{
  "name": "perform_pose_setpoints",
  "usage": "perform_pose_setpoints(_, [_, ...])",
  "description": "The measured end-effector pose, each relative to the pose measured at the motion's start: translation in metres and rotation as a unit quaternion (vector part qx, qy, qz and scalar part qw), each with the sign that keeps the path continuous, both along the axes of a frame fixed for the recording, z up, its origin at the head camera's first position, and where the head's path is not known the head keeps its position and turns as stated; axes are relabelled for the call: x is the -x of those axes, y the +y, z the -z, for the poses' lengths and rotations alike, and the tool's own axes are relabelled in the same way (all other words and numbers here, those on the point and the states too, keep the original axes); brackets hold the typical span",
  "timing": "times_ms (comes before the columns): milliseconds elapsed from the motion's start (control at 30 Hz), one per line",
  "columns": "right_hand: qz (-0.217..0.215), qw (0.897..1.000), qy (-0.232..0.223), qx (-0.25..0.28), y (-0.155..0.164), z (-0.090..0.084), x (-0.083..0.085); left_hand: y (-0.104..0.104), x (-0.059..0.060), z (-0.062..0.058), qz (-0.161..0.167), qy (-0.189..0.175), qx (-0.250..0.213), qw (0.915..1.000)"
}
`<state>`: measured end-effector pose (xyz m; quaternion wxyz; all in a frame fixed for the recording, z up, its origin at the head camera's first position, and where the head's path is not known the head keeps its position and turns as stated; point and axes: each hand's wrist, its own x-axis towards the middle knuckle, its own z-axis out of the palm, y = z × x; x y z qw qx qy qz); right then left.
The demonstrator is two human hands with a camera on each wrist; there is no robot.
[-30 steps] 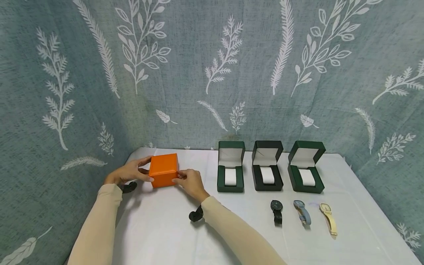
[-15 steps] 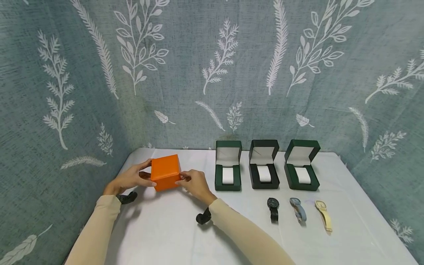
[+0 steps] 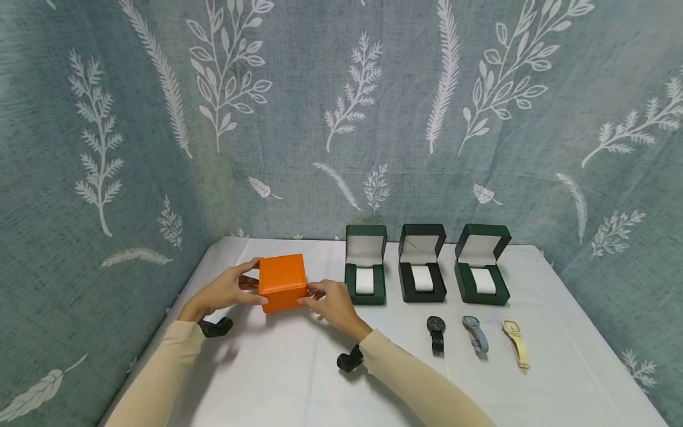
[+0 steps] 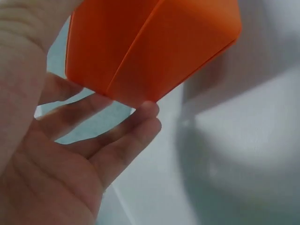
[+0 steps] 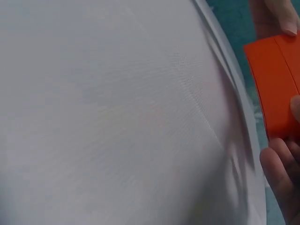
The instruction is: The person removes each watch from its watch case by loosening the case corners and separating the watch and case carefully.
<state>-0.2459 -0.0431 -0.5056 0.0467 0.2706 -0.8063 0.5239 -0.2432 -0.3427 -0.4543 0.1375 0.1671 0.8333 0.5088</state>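
Sitting between the two hands, the orange box (image 3: 283, 282) is gripped from both sides: the left hand (image 3: 229, 290) curls thumb and fingers round its left face, and the right hand (image 3: 333, 299) pinches its right edge, both about equally near. It rests at or just above the white counter (image 3: 480, 385), toward the back left, left of three open green boxes (image 3: 424, 264) and three watches (image 3: 475, 339). The box is a closed, smooth-sided, near-cubic case, with a seam line where lid meets base, turned slightly askew.

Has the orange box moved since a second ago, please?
Yes: the orange box has shifted right, closer to the leftmost green case on the table.
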Motion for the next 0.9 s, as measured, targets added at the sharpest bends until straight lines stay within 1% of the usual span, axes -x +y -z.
perform_pose_setpoints(233, [0.015,0.998,0.043,-0.034,0.019,-0.003,-0.012,0.018,-0.012,0.000,0.008,0.004,-0.008,0.9999])
perform_pose_setpoints(400, [0.016,0.997,0.055,-0.048,0.034,-0.005,-0.022,0.030,-0.020,0.001,0.010,0.012,0.001,0.9999])
perform_pose_setpoints(600, [0.016,0.997,0.067,-0.047,0.050,-0.008,-0.036,0.045,-0.029,0.004,0.018,0.030,-0.004,0.9994])
perform_pose_setpoints(900, [0.009,0.996,0.071,-0.056,0.075,-0.008,-0.053,0.067,-0.042,0.008,0.033,0.042,-0.014,0.9985])
